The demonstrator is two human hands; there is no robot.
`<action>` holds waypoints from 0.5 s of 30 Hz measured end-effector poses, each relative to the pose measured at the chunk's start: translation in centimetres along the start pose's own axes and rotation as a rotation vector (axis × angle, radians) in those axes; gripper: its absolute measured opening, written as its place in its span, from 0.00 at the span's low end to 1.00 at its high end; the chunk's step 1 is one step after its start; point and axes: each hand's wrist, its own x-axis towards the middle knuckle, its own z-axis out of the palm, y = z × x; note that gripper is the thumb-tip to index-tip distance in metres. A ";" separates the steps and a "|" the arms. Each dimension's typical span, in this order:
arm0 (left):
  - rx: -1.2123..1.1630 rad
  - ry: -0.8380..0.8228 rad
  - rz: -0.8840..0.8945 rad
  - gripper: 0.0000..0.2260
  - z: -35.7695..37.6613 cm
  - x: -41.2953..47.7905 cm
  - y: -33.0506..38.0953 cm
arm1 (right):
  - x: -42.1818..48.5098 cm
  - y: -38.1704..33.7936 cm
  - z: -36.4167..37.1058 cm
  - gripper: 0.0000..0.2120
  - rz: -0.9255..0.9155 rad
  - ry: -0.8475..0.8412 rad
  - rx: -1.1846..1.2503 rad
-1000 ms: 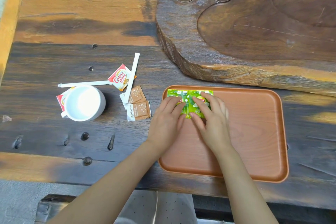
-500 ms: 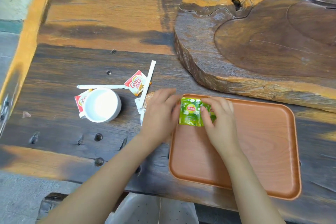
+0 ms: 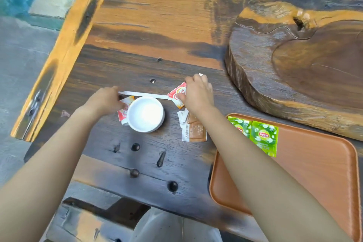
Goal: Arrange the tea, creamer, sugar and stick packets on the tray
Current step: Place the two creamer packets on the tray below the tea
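Two green tea packets (image 3: 264, 137) lie side by side in the far left corner of the orange tray (image 3: 318, 173). My right hand (image 3: 197, 95) pinches a red-and-white creamer packet (image 3: 177, 94) on the table left of the tray. My left hand (image 3: 105, 100) has its fingers closed on a second creamer packet (image 3: 123, 111) tucked beside a white cup (image 3: 146, 114). A white stick packet (image 3: 145, 94) lies between my hands, behind the cup. Another stick's tip (image 3: 200, 74) shows past my right hand. Brown sugar packets (image 3: 194, 132) lie under my right wrist.
A thick carved wooden slab (image 3: 294, 68) sits behind the tray at the right. The dark plank table (image 3: 137, 68) has bolt heads and holes near its front edge. The table's left edge (image 3: 59, 68) drops to the floor.
Both hands left the tea packets on the tray and moved left. The right hand went to the creamer packet by the sticks, the left to the creamer packet beside the cup. The camera swung left.
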 end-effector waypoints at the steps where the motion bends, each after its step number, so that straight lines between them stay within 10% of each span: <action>1: 0.007 -0.015 0.026 0.23 0.7 0.0 -0.6 | 0.0 -0.3 0.5 0.24 0.033 0.012 -0.017; 15: -0.291 0.143 0.013 0.14 2.7 -0.7 -0.6 | 0.2 -1.3 2.2 0.22 0.322 0.134 0.154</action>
